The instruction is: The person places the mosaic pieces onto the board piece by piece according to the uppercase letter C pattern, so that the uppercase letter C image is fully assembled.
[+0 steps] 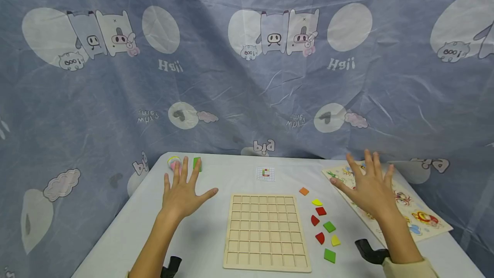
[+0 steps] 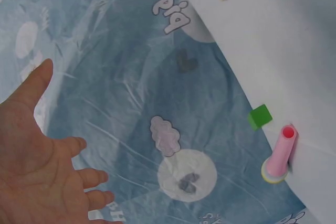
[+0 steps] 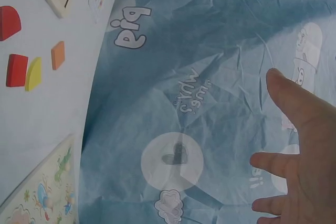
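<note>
My left hand (image 1: 180,196) is raised over the left part of the table with its fingers spread, holding nothing. Near its fingertips, at the far left corner, are a pink object with a hollow end (image 2: 282,153) and a green block (image 2: 260,117). On the right, my right hand (image 1: 369,190) is also held up with spread fingers, over a picture board (image 1: 428,231) with colourful drawings. Between the hands lies a wooden grid board (image 1: 266,233) with square compartments. Loose pieces lie right of it, among them an orange one (image 1: 304,191), a red one (image 1: 320,211) and a green one (image 1: 329,255).
A small card with a coloured grid pattern (image 1: 266,174) lies behind the grid board. Yellow pieces (image 1: 335,240) are among the loose ones. The white table (image 1: 208,243) ends at a blue-grey cloth (image 1: 247,80) printed with pigs, which hangs behind and beside it.
</note>
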{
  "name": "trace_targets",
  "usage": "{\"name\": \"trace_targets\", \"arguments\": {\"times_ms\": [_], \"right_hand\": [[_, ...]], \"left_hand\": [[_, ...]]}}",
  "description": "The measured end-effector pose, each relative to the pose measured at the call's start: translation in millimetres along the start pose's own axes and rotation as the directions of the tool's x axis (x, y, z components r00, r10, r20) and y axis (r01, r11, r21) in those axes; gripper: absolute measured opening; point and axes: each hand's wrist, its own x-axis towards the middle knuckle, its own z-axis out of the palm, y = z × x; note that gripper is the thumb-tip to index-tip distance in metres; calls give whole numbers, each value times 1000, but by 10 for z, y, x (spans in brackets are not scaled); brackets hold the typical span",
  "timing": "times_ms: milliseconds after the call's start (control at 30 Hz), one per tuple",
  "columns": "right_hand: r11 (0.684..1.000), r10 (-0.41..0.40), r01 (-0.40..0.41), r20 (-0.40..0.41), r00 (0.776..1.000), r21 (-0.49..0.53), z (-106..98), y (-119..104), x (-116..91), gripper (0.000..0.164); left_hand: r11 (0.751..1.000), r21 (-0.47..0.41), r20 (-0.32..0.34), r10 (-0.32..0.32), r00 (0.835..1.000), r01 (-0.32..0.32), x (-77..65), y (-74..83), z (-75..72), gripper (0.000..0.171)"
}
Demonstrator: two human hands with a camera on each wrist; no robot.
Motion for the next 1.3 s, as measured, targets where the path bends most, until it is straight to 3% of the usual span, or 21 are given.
{"name": "trace_targets", "arguments": {"times_ms": [333, 600, 867, 1067, 1300], "right_hand": [[999, -20, 21, -12, 1000, 50, 65, -32, -20, 78], [987, -11, 26, -95, 995, 159, 227, -102, -30, 54], [964, 109, -76, -120, 987, 256, 566, -113, 10, 36], [942, 174, -165, -5, 985, 291, 848, -37, -27, 38], [926, 210, -234, 111, 972, 298, 1174, 99, -130, 38]], "left_hand": [[1000, -17, -23, 14, 1000, -14, 1, -21, 4, 94], [988, -152, -77, 2, 997, -14, -42, -29, 181, 89], [904, -427, -102, -32, 994, -15, -30, 10, 559, 79], [836, -549, -85, -23, 996, -27, 2, -13, 893, 75], [772, -634, -14, 30, 999, -32, -1, -130, 1319, 75]]}}
